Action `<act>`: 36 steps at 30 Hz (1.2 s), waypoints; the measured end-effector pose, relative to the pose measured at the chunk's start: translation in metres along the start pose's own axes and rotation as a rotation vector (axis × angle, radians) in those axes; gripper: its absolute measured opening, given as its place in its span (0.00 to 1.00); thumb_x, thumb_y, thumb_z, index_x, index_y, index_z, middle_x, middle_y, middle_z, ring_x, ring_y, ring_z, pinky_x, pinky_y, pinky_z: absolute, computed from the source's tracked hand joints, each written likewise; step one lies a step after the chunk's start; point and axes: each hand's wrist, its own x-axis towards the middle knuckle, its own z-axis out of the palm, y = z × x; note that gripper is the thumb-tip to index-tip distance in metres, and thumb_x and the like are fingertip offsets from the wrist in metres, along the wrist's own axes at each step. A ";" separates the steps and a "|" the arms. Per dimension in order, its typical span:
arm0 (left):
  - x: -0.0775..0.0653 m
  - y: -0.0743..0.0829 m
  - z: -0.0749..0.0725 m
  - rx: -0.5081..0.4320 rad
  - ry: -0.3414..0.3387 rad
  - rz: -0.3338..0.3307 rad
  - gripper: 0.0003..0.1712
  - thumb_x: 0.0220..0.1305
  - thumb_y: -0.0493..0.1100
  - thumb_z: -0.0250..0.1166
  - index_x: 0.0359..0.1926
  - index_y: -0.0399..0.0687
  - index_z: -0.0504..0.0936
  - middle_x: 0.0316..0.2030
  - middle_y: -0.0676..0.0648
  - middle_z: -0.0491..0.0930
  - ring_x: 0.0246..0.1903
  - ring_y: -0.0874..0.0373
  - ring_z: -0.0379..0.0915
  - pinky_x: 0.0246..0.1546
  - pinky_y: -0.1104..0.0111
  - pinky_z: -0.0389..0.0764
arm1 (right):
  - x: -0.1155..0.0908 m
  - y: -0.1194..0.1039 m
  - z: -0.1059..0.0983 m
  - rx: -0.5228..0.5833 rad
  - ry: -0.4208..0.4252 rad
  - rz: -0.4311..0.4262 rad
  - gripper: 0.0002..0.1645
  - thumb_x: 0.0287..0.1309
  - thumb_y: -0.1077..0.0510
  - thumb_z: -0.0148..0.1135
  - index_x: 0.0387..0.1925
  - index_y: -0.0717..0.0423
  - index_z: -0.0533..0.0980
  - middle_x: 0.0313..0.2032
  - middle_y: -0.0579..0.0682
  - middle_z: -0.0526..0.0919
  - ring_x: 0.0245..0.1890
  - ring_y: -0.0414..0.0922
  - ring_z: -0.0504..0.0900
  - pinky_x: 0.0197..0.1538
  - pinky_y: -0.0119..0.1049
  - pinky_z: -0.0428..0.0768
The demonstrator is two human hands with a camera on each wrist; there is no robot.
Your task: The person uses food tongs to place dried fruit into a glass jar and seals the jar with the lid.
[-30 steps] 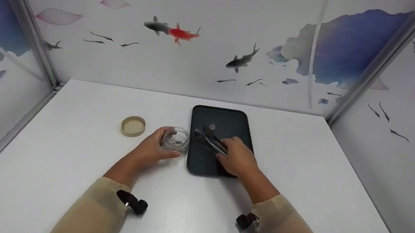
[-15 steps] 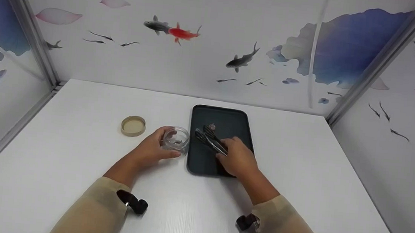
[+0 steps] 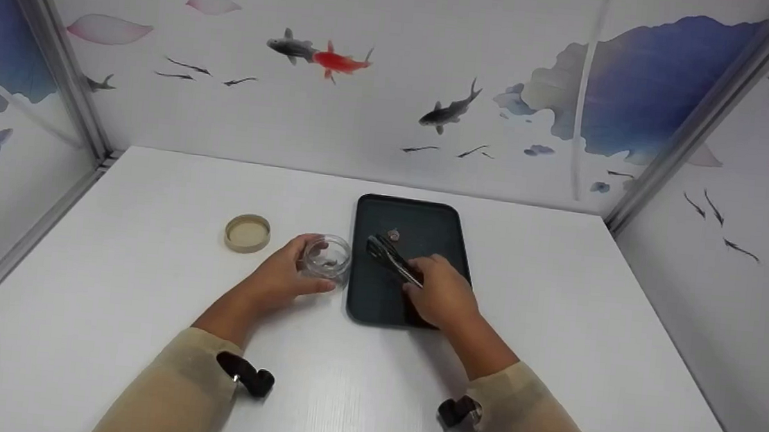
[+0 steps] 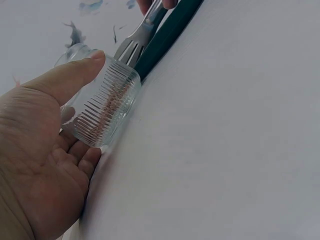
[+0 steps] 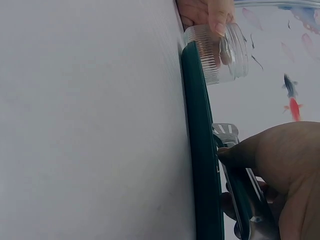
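Note:
My left hand (image 3: 282, 273) grips a clear ribbed glass jar (image 3: 327, 256), which stands upright on the table against the tray's left side. Thumb and fingers wrap round the jar; a brownish patch shows through its ribbed wall (image 4: 110, 107) in the left wrist view. My right hand (image 3: 444, 291) holds metal serving tongs (image 3: 391, 257) above the dark tray (image 3: 419, 215). The slotted ends (image 4: 131, 50) of the tongs are pressed together, and I cannot tell if anything is between them. A small brownish piece (image 3: 393, 234) lies on the tray just beyond the tongs.
Left of the jar, a round gold-coloured lid (image 3: 247, 233) lies on the white table (image 3: 334, 392). Printed panels with fish and petals (image 3: 392, 133) enclose the table at the back and both sides.
The tongs' two ends, apart before, have come together. More of the small brownish piece shows beside them. The left hand and the jar have stayed in place.

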 end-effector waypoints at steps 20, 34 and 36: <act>-0.001 -0.001 -0.002 0.022 -0.013 -0.008 0.58 0.58 0.60 0.82 0.82 0.58 0.59 0.79 0.52 0.68 0.80 0.39 0.61 0.80 0.47 0.66 | -0.002 0.002 -0.001 0.010 0.036 -0.028 0.19 0.73 0.55 0.69 0.62 0.44 0.85 0.46 0.45 0.83 0.43 0.44 0.81 0.50 0.44 0.83; 0.000 -0.001 -0.001 0.027 -0.002 -0.024 0.57 0.58 0.57 0.83 0.82 0.61 0.60 0.78 0.52 0.69 0.79 0.41 0.64 0.79 0.47 0.67 | -0.009 -0.005 -0.018 0.025 0.071 -0.074 0.21 0.74 0.53 0.68 0.65 0.45 0.83 0.47 0.46 0.83 0.42 0.44 0.81 0.47 0.43 0.82; 0.001 0.000 -0.001 0.029 -0.004 -0.019 0.57 0.58 0.56 0.83 0.82 0.60 0.60 0.78 0.51 0.69 0.79 0.40 0.64 0.79 0.47 0.67 | -0.011 -0.007 -0.022 0.028 0.073 -0.081 0.22 0.74 0.53 0.68 0.66 0.44 0.83 0.47 0.46 0.83 0.41 0.44 0.80 0.46 0.42 0.82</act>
